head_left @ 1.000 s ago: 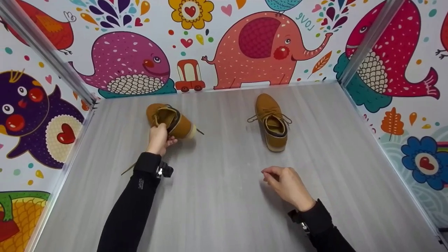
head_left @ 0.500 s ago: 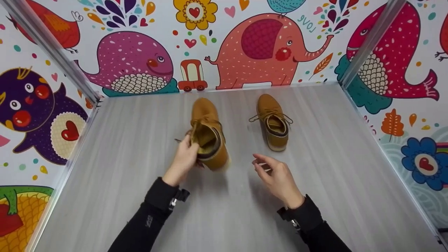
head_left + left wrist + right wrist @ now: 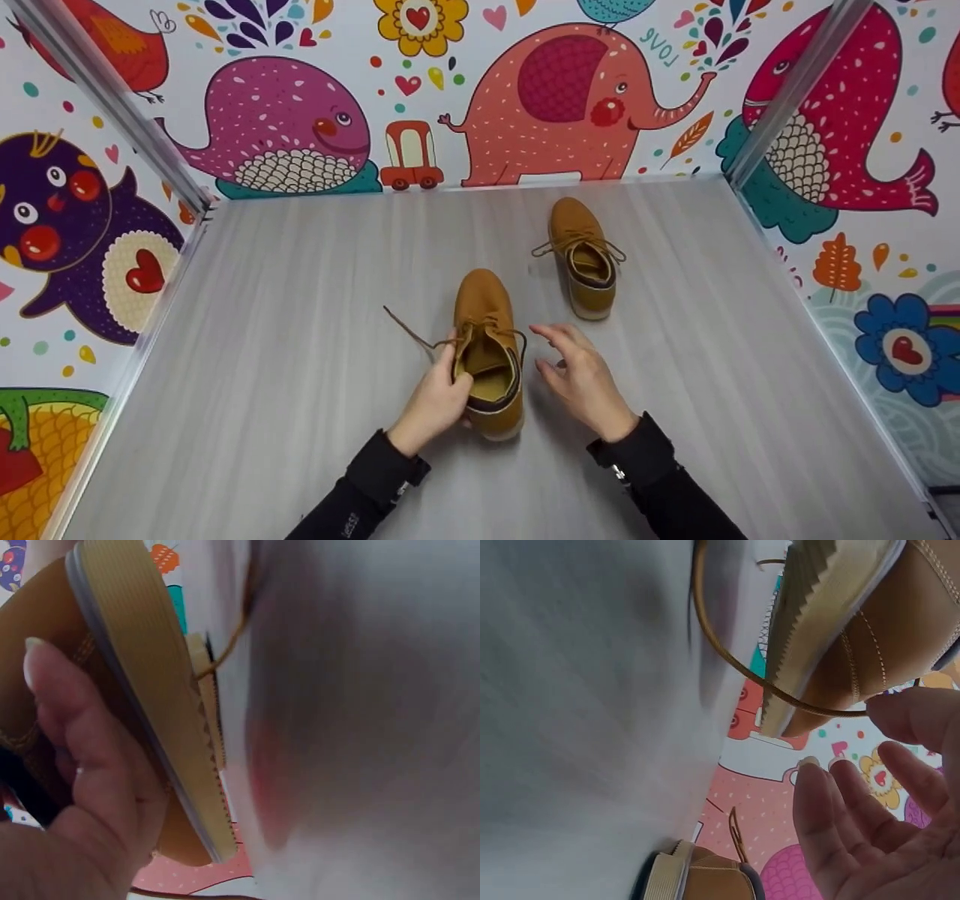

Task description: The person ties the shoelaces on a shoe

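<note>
A tan lace-up shoe (image 3: 484, 296) is held above the floor, toe pointing away, its laces untied. My left hand (image 3: 433, 405) grips its collar on the left side, thumb inside the opening. The pale sole (image 3: 142, 667) shows in the left wrist view, clear of the floor. One lace (image 3: 409, 328) trails out to the left. My right hand (image 3: 589, 386) hovers just right of the shoe, fingers spread and slightly bent, holding nothing. Another lace (image 3: 742, 669) loops beside a fingertip in the right wrist view; whether they touch I cannot tell.
The matching shoe (image 3: 594, 300), its lace tied in a bow, stands on the grey wood-look floor (image 3: 300, 300) farther back and right. Printed cartoon walls (image 3: 420, 90) with metal corner posts (image 3: 795, 90) enclose the floor at the back and both sides.
My left hand has carried the shoe from the far left to the middle and nearer, turning it toe-forward. My right hand has moved slightly left, its fingers spreading. The other shoe stays put.
</note>
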A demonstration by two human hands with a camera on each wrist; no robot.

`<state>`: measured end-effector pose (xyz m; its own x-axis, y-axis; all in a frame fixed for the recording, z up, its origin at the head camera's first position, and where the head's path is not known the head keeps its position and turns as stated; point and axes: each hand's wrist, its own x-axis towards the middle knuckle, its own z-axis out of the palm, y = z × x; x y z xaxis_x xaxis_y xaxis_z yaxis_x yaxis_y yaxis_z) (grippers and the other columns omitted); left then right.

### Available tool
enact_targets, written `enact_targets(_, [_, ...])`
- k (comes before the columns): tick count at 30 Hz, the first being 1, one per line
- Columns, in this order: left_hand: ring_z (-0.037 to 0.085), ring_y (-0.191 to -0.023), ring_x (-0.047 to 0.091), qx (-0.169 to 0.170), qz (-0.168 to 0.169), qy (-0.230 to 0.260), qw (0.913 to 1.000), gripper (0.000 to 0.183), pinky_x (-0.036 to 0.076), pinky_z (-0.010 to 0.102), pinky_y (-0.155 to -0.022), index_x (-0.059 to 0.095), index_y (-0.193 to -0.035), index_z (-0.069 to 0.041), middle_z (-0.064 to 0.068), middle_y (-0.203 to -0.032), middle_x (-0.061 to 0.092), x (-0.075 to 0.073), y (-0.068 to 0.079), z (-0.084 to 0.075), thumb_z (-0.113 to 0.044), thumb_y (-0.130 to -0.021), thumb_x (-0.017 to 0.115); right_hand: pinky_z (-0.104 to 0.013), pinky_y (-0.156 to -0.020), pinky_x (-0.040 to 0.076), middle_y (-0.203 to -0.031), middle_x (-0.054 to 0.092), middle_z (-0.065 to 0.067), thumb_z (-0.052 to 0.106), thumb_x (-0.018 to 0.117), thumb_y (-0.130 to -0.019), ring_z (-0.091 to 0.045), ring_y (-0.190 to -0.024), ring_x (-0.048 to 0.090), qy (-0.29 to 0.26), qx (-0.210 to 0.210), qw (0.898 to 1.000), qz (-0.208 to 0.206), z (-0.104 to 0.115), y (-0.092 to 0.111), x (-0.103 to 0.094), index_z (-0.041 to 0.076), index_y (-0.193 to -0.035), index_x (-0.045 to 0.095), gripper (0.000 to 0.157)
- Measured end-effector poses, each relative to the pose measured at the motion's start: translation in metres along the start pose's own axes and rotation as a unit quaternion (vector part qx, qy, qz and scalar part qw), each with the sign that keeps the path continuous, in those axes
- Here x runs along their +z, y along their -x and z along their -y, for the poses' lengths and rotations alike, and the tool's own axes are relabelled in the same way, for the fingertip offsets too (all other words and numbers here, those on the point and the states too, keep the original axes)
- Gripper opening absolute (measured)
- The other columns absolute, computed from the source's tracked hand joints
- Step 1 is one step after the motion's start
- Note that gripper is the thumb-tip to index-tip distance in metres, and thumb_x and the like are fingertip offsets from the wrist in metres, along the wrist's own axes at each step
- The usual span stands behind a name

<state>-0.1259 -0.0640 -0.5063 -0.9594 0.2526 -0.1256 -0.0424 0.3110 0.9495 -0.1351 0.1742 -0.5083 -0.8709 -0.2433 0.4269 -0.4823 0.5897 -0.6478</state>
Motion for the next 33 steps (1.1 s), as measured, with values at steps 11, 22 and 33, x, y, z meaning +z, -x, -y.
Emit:
enact_targets(11, [0.028, -0.043, 0.059, -0.027, 0.009, -0.024, 0.9993, 0.073, 0.053, 0.043, -0.046, 0.008, -0.159, -0.010, 0.038, -0.144, 0.036, 0.014, 0.001, 0.011, -0.011, -0.096, 0.043, -0.037, -0.076, 0.055, -0.099, 0.072, -0.003, -0.001, 0.074, -0.086, -0.019, -0.091, 0.067, 0.028, -0.020, 0.999, 0.010, -0.011, -0.012, 0.013, 0.007, -0.102, 0.074, 0.018])
enact_targets(22, [0.016, -0.040, 0.051, -0.022, 0.002, -0.063, 0.9978, 0.074, 0.050, 0.036, -0.044, 0.007, -0.159, -0.008, 0.035, -0.110, 0.060, 0.019, 0.001, 0.013, -0.012, -0.095, 0.045, -0.029, -0.067, 0.055, -0.088, 0.074, -0.001, 0.007, 0.075, -0.088, -0.012, -0.078, 0.069, 0.059, -0.077, 0.995, 0.017, 0.002, -0.030, -0.039, 0.008, -0.094, 0.077, 0.006])
enact_targets(33, [0.009, -0.057, 0.044, 0.060, -0.060, -0.047, 0.9952, 0.053, 0.039, 0.027, -0.056, 0.043, -0.142, 0.002, -0.006, -0.069, 0.045, 0.008, -0.003, 0.020, -0.033, -0.104, 0.052, -0.025, -0.060, 0.049, -0.084, 0.071, 0.005, 0.027, 0.067, -0.096, -0.004, -0.068, 0.059, -0.013, 0.020, 0.993, 0.112, -0.010, -0.017, -0.040, 0.012, -0.098, 0.076, 0.018])
